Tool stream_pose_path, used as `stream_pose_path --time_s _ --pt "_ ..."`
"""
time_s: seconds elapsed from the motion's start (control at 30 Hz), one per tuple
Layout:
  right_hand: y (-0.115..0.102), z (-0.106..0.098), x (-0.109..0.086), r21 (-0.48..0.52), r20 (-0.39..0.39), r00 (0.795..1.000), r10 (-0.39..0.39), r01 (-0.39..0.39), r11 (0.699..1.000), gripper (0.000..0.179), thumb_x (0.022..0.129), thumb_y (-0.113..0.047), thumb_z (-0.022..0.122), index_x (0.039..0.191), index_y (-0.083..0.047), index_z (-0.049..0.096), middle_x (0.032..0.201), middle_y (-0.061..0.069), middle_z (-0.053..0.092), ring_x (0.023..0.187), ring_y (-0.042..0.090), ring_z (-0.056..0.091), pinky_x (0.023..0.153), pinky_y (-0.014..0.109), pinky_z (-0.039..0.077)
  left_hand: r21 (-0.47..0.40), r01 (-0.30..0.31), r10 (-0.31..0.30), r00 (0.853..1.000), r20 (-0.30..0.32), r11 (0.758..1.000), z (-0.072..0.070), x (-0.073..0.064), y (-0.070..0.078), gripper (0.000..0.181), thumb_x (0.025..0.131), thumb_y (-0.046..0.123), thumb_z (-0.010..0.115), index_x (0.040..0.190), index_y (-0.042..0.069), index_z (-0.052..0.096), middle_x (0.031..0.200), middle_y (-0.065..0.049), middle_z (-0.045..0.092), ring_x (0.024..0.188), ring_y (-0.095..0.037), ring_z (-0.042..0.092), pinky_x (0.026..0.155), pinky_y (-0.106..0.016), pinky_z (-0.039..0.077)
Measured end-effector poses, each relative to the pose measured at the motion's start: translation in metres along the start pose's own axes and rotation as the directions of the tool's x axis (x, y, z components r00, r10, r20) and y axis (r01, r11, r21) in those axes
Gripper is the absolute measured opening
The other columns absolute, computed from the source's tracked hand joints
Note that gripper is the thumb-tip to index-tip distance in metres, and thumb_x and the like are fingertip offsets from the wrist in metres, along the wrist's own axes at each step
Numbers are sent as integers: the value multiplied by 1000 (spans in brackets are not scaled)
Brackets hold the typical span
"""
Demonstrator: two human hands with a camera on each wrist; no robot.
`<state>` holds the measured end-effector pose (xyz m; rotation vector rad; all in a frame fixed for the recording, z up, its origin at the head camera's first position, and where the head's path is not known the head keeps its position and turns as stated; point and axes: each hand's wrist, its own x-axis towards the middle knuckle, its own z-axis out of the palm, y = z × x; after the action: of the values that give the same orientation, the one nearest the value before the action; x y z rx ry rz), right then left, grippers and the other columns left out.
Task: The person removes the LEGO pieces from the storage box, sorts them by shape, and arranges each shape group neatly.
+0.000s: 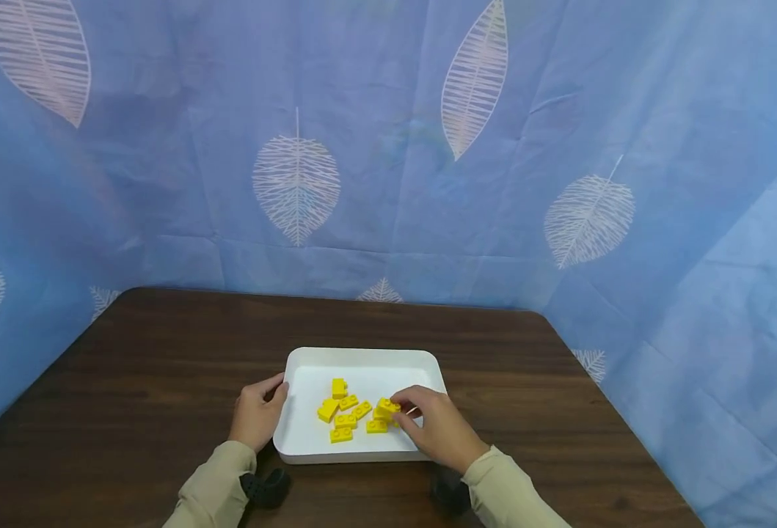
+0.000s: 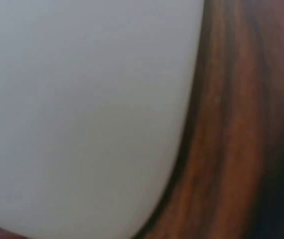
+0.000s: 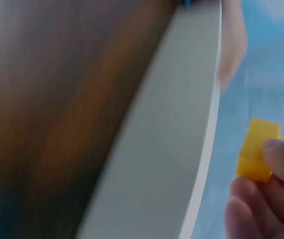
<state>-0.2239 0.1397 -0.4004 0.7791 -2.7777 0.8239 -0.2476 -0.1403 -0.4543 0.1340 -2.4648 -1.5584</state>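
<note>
Thumb and fingers of my right hand (image 1: 442, 429) pinch a yellow toy brick (image 1: 388, 405) over the right half of a white tray (image 1: 362, 357). In the right wrist view the same brick (image 3: 258, 149) sits between thumb and fingertips. Some other yellow bricks lie partly hidden just below it. My left hand (image 1: 258, 414) rests at the tray's left side, its thumb and forefinger touching the rim. Most of its other fingers are hidden. Several loose yellow bricks (image 1: 345, 421) lie scattered in the tray, left of the held one.
The tray stands on a dark wood-grain table (image 1: 183, 352). A blue cloth (image 1: 388, 183) with white leaf prints hangs behind and beside the table. Dark bands (image 1: 265, 488) are at the wrists, below the tray's front edge.
</note>
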Motion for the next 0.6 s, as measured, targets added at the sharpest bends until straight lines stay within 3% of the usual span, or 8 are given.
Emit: stream_pose_path --time_s 0.1,0.2,0.37,0.6 --pt "-28 2 -16 26 101 987 -126 124 992 19 87 -15 67 106 -11 66 102 -5 67 87 1 60 76 19 53 -1 -1 1 1000 1 1000 -1 1 1 36 95 14 53 126 -3 58 127 -23 57 120 -38 52 96 -51 45" --pt "-46 14 -25 13 238 950 -201 204 979 17 89 -19 65 105 -15 66 101 -10 65 89 -4 57 77 15 51 -3 8 -8 1000 9 1000 -2 2 0 36 95 14 53 126 -3 57 129 -23 56 122 -38 51 98 -51 44" --pt "-56 39 -23 -14 394 892 -221 246 969 15 88 -20 67 102 -18 67 97 -16 63 83 -8 53 72 10 47 -6 32 -32 999 9 999 -5 1 -1 36 95 15 53 127 -3 57 130 -22 55 123 -39 49 99 -51 42" --pt "-60 44 -16 -25 415 891 -186 215 976 14 88 -23 66 102 -18 66 95 -17 62 81 -8 52 71 11 47 -20 30 -30 999 16 999 -4 2 0 36 95 15 54 127 -2 58 130 -22 55 123 -38 50 99 -51 43"
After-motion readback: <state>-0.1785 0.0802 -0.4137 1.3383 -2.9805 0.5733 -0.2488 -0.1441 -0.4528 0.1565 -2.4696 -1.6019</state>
